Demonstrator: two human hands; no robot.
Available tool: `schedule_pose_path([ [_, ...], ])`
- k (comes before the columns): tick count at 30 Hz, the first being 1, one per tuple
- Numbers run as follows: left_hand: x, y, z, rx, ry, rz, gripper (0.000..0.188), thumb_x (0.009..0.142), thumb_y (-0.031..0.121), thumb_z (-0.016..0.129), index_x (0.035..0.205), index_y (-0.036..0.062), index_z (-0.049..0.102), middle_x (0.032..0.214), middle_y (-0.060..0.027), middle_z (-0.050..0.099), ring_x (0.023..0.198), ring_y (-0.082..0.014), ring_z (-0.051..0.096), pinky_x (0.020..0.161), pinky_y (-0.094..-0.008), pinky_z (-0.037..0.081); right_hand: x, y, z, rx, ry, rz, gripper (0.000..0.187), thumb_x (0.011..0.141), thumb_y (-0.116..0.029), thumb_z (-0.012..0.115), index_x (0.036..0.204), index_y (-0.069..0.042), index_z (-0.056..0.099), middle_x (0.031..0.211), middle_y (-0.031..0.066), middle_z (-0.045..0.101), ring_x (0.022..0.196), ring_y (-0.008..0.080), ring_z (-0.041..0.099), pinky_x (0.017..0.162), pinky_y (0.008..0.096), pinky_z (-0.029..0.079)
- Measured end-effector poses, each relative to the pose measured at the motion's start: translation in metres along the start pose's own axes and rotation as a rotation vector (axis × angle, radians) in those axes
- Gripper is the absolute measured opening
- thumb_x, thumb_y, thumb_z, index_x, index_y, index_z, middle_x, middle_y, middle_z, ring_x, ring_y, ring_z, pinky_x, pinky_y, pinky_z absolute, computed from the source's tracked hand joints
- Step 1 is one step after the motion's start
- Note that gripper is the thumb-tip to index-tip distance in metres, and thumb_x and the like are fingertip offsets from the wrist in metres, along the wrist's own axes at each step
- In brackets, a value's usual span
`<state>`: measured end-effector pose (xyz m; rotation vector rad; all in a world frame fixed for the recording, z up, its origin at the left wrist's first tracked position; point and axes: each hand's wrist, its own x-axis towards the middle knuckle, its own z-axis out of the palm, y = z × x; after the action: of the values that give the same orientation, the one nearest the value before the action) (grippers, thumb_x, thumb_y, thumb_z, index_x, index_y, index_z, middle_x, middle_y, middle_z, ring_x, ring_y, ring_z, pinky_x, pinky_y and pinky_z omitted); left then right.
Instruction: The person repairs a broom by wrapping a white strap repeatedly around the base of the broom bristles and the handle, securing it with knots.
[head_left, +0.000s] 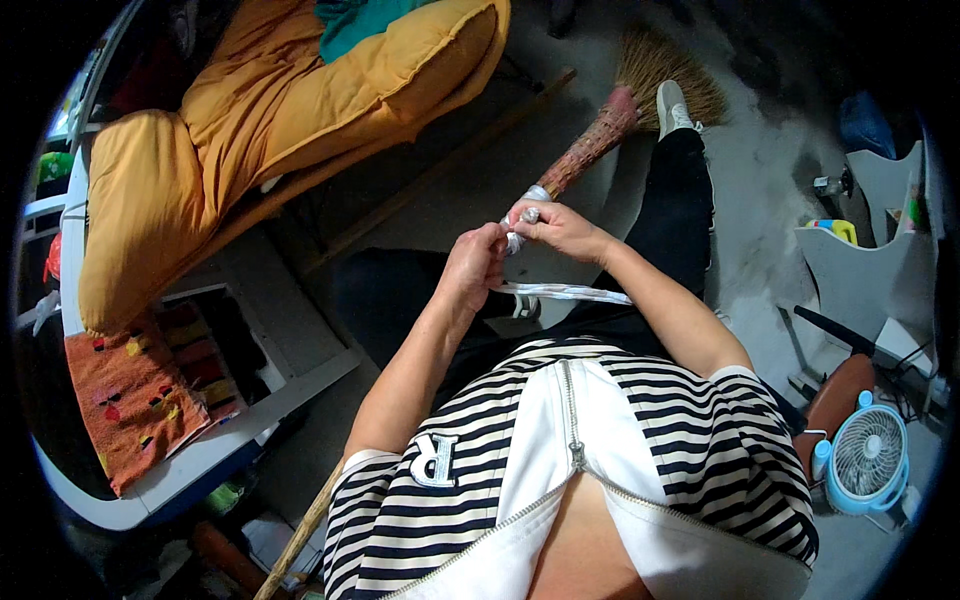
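A straw broom [592, 145] slants between my legs, its fan of bristles [665, 62] on the floor away from me. White strip wrapping [537, 193] goes around the narrow end of its reddish bound neck. My right hand [565, 232] is closed at this wrapping, thumb and fingers pinching a bunched bit of the white strip. Right beside it, my left hand [474, 265] is closed on the strip too; its fingertips are partly hidden. A loose length of white strip [570, 292] runs from below my left hand toward my right forearm. A wooden stick [300, 530] shows beside my left upper arm, roughly in line with the broom.
An orange padded cover [270, 120] drapes over furniture at the left, above an orange patterned towel [130, 400] on a white-edged frame [290, 390]. To the right stand a blue fan [868, 455] and a grey shelf unit [870, 270]. My shoe [675, 105] touches the bristles' edge.
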<state>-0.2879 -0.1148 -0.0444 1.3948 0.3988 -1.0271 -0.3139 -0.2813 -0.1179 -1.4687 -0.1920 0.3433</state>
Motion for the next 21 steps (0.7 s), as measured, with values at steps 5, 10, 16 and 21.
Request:
schedule_pose_path([
  [5,-0.016,0.004,-0.002,-0.1,-0.051,0.011,0.028,0.083,0.023,0.048,0.057,0.0157,0.037,0.053,0.0069,0.028,0.044,-0.0067,0.023,0.042,-0.0232,0.018,-0.002,-0.001,-0.002,-0.041,-0.054,-0.03,0.022,0.089,-0.028,0.049,0.093,-0.007,0.053,0.08,-0.002,0.049,0.078,0.008,0.045,0.072,0.0237,0.038],
  [10,-0.025,0.007,0.003,0.004,-0.011,0.086,0.028,0.087,0.028,0.047,0.063,0.014,0.042,0.054,0.0078,0.029,0.046,-0.0058,0.023,0.044,-0.0223,0.019,-0.01,-0.01,-0.004,0.013,0.067,-0.015,0.019,0.09,-0.02,0.046,0.101,-0.008,0.054,0.095,0.0,0.051,0.088,0.0083,0.046,0.078,0.0227,0.037],
  [16,-0.057,-0.01,0.013,-0.02,-0.044,0.014,0.019,0.085,0.022,0.039,0.079,0.0081,0.051,0.054,0.0067,0.029,0.044,-0.0053,0.024,0.04,-0.0216,0.017,-0.054,-0.023,0.026,0.458,0.245,0.569,0.044,0.091,-0.043,0.039,0.101,-0.003,0.057,0.084,0.005,0.059,0.074,0.0104,0.054,0.074,0.0235,0.043],
  [21,-0.059,-0.044,0.022,0.213,-0.054,0.061,0.02,0.085,0.019,0.038,0.075,0.0084,0.051,0.053,0.003,0.039,0.042,-0.0077,0.032,0.038,-0.0222,0.024,-0.058,-0.027,0.063,0.871,0.351,0.504,0.032,0.093,-0.027,0.042,0.101,0.002,0.052,0.084,0.0095,0.056,0.062,0.0097,0.052,0.054,0.0183,0.043],
])
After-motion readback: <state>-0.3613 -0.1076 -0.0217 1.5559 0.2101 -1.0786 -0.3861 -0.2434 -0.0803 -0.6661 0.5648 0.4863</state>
